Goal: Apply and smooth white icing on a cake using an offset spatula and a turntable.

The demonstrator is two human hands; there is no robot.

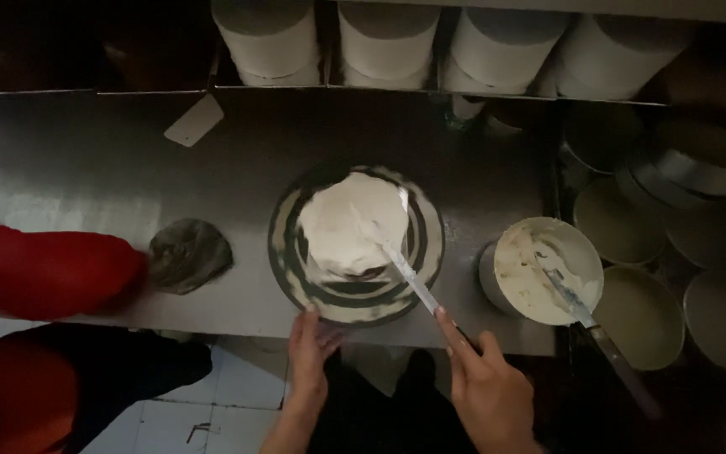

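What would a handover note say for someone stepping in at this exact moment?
Left hand: fingertips on the near edge of the striped turntable, holding nothing.
Right hand: grips a palette knife, blade tip on the cake.
Cake sits mid-turntable; cream covers the top, a dark patch shows low on the near side.
Cream bowl, with a second knife in it, stands to the right.
Left: covering that patch.

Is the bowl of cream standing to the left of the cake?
No, the bowl stands to the right of the cake, with a second knife resting in it.
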